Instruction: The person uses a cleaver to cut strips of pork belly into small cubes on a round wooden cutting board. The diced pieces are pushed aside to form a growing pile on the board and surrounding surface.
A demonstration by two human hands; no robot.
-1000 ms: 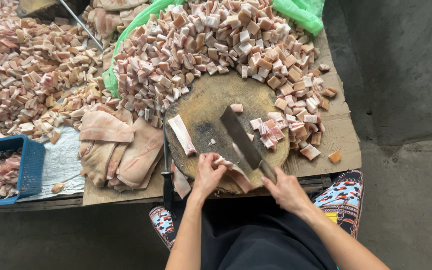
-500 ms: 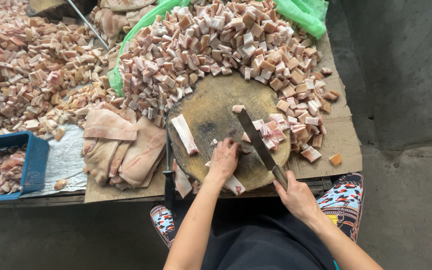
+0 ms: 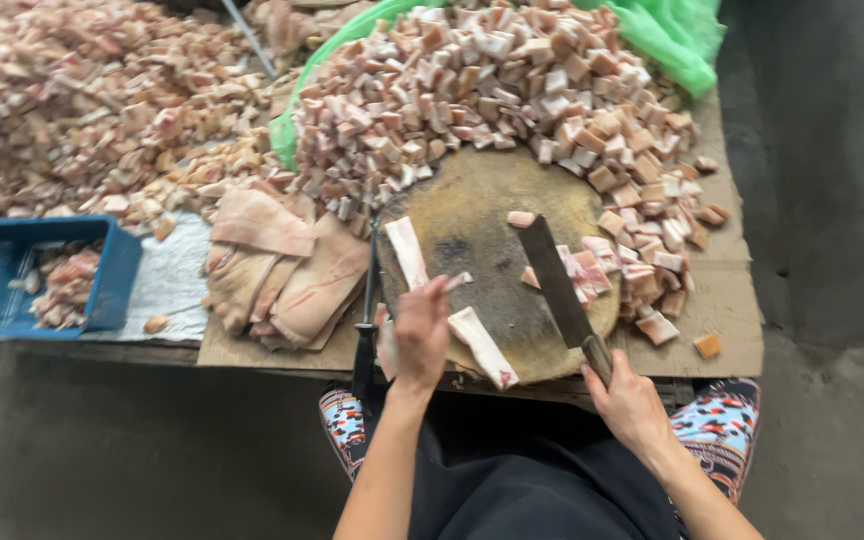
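Observation:
A round wooden chopping block (image 3: 472,205) sits in front of me. My right hand (image 3: 630,405) grips the handle of a cleaver (image 3: 555,280), whose blade lies across the block's right half. My left hand (image 3: 420,330) rests at the block's near edge, its fingers on a small piece of pork (image 3: 457,282). One pork strip (image 3: 484,346) lies just right of that hand and another strip (image 3: 407,252) lies on the block's left. Cut cubes (image 3: 642,270) are heaped at the block's right edge.
A big heap of pork cubes (image 3: 492,90) on a green plastic bag (image 3: 687,40) rings the block's far side. Uncut slabs (image 3: 287,265) lie to the left, beside a dark knife (image 3: 365,335). A blue crate (image 3: 32,275) stands far left. Cardboard (image 3: 727,330) covers the table.
The cleaver has swung away from the strip near my left hand to the right and further onto the block. My left hand slid forward off the strip onto a small piece.

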